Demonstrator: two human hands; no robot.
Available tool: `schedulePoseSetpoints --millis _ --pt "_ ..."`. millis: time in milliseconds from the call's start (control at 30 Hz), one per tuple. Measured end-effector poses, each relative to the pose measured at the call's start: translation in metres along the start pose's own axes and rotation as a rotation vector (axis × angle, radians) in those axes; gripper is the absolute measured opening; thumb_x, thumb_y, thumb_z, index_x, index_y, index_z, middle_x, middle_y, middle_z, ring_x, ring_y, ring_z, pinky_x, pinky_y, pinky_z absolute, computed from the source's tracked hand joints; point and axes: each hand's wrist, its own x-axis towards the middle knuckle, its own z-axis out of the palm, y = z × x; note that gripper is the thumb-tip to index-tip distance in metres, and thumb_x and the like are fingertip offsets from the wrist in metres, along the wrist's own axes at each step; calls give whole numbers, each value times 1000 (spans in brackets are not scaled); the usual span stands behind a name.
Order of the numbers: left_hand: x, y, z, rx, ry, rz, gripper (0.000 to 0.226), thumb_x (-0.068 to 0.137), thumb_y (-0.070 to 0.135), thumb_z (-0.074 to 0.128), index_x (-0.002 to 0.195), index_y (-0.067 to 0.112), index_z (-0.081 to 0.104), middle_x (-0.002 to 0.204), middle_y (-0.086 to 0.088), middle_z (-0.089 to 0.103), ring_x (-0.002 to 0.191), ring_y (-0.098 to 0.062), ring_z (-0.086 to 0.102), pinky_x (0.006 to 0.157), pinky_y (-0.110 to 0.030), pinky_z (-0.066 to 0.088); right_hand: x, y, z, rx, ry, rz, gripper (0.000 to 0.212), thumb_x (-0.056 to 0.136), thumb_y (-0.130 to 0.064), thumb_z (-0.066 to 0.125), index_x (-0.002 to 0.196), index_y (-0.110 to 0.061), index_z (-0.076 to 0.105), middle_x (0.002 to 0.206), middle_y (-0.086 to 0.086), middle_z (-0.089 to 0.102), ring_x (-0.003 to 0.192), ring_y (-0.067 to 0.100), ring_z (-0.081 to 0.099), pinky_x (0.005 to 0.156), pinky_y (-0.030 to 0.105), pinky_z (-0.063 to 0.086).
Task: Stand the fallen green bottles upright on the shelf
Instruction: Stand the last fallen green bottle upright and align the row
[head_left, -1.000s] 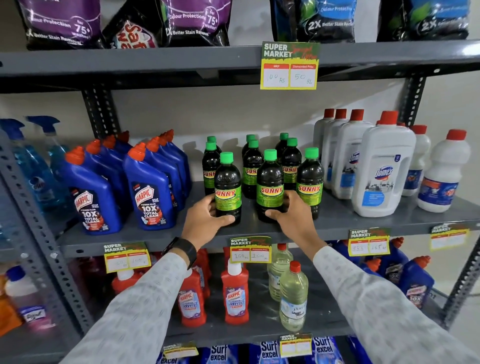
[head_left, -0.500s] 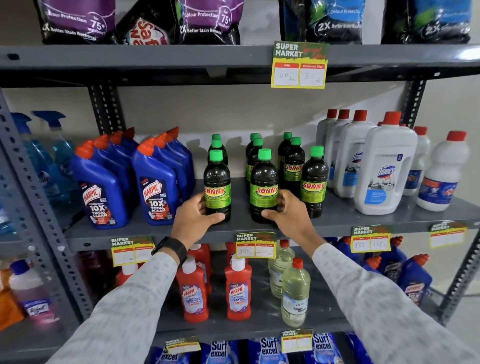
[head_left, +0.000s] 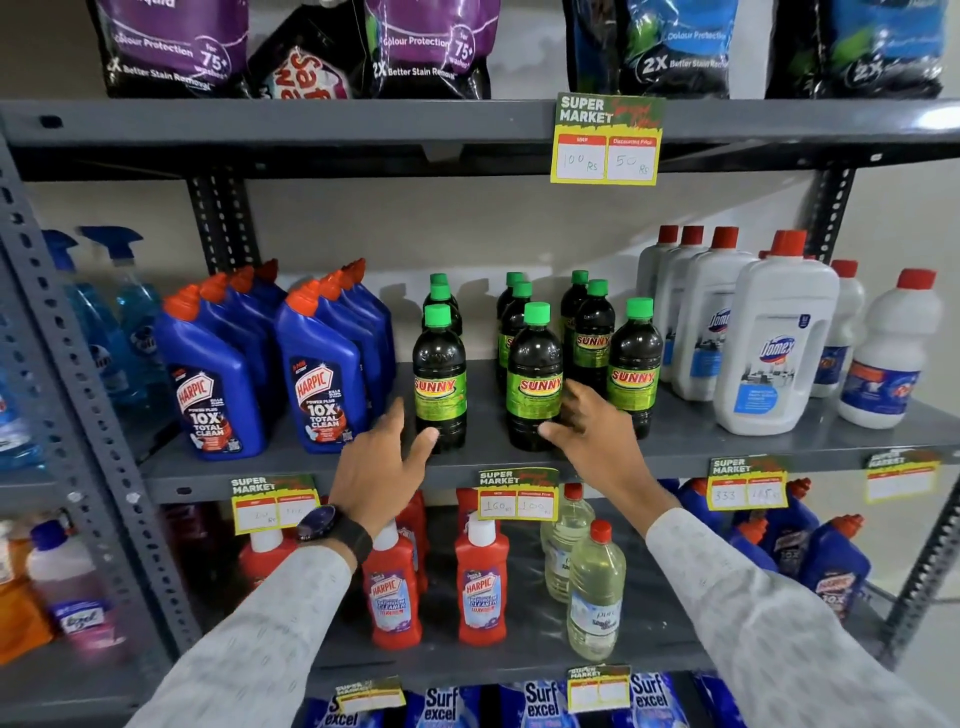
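Reaching, left hand (head_left: 376, 467) splayed beside front-left bottle (head_left: 439, 379).

Place: a shop, the cleaning-goods aisle.
Shelving: grey metal shelves (head_left: 727, 447) on slotted posts.
Price tags: "Super Market" price tags (head_left: 605, 139) clipped to shelf edges.
Stock: rows of identical blue cleaner bottles (head_left: 322, 374) and white bleach bottles (head_left: 769, 348).

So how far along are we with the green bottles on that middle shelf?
Nearly finished, by the look of it. Done: every green bottle in view stands upright, including the front left bottle and front middle bottle. In hand: nothing is gripped; the left hand hangs open beside the left one, and the right hand touches the middle one with loose fingers. Left: no fallen bottle shows on the shelf.
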Motion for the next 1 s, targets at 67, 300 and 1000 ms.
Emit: schedulePoseSetpoints --millis 67,300,1000 --pt "-9 -2 4 144 -22 40 63 103 51 31 150 9 42 144 -15 58 128 -29 60 98 -39 49 -6 5 -10 -26 200 -51 48 93 -14 76 139 -15 64 111 -18 71 97 -10 67 95 25 57" --pt "-14 -3 21 391 -87 65 63 105 45 20 147 8 49 154 -12 49 145 -24 43 123 -37 28 -9 41 -48 -1 584 -5 51 90 -16 77 137 -18 58 128 2 62 112 12 61 98 44 55" --pt "-17 0 21 428 -103 45 70 101 47 13 141 8 56 148 -12 56 139 -24 50 121 -39 32 16 58 -59 -132 280 191 81 68 -50 92 135 -17 58 121 -1 72 100 10 57 87 30 48"
